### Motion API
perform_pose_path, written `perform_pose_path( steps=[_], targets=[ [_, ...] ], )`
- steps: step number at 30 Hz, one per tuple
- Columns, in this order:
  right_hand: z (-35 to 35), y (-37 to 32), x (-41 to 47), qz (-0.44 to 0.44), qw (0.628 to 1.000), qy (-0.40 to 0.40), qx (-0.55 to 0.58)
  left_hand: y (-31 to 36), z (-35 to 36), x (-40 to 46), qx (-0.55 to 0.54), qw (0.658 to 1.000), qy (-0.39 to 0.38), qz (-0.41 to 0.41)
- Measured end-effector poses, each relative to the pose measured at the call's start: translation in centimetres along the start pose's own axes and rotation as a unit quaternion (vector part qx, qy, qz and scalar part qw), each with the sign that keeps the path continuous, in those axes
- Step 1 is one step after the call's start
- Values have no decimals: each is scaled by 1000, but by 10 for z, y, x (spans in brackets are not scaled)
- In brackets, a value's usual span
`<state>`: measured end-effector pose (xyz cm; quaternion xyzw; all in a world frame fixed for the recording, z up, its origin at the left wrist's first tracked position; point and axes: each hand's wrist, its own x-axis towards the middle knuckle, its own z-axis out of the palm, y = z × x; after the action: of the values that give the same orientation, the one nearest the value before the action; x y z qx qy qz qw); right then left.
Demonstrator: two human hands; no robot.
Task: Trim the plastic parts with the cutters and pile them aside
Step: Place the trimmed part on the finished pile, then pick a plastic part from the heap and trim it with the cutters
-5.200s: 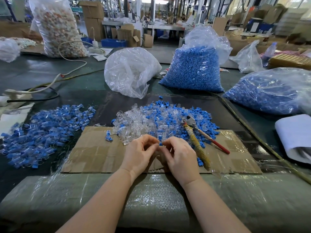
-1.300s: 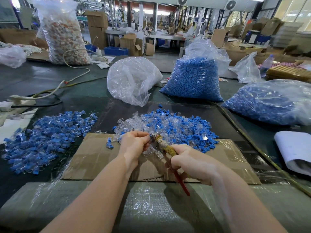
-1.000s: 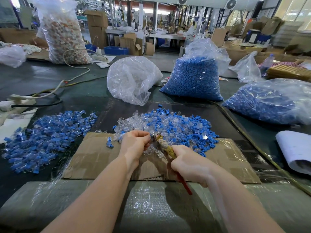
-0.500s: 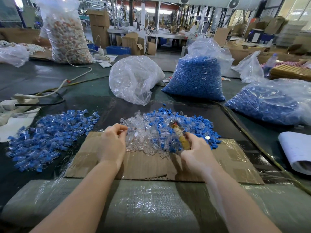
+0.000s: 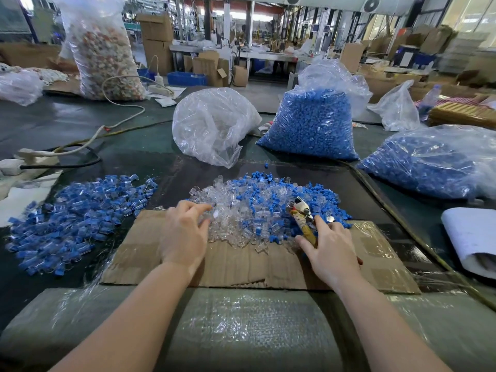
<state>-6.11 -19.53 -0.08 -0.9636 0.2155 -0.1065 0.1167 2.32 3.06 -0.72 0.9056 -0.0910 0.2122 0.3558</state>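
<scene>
Room: a factory hall is seen behind, with cardboard boxes and benches.
Worktable (image 5: pixel 80 124): a dark surface is covered near the front edge by a cardboard sheet (image 5: pixel 241 267).
Bags: a clear bag of blue pellets (image 5: pixel 311 127) is stood at the back, with a crumpled clear bag (image 5: pixel 212 127) to its left and a second blue-filled bag (image 5: pixel 429 165) at far right.
Trimmed pile (image 5: pixel 75 213): blue-and-clear parts are heaped left of the cardboard, apart from the rest.
Untrimmed pile (image 5: pixel 255 210): clear and blue parts are heaped at the cardboard's far edge.
Left hand (image 5: pixel 185 237): fingers are extended, relaxed, into the clear parts; nothing is gripped.
Right hand (image 5: pixel 330 251): laid over the cutters' handles, fingers loosely spread.
Cutters (image 5: pixel 302 218): rested on the untrimmed pile's right side, head pointed away.
</scene>
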Motion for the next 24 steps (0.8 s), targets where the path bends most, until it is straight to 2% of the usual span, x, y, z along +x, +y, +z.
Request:
perform_pose_path(
  steps=[2,5,8,10,14,15,18,24],
  targets=[
    [1,0,0,0,1000,1,-20,16,4,-9,-63,996,-41,49],
    [2,-2,1,5,999,-5,-39,33,14,-22,-92,980,-134,113],
    [0,-6,1,8,998,-2,-60,42,24,-30,-96,972,-167,135],
    [-1,-11,-3,-7,997,32,-68,45,29,-34,-89,969,-182,140],
    [1,-27,-12,-128,979,156,10,44,34,-35,-80,972,-186,122],
    [3,-31,-13,-155,974,166,21,43,34,-35,-80,973,-183,114],
    [10,-41,-13,-180,975,126,7,41,35,-34,-86,978,-166,97],
    [24,-46,-9,-143,985,93,-28,38,36,-35,-81,980,-146,105]
  ],
)
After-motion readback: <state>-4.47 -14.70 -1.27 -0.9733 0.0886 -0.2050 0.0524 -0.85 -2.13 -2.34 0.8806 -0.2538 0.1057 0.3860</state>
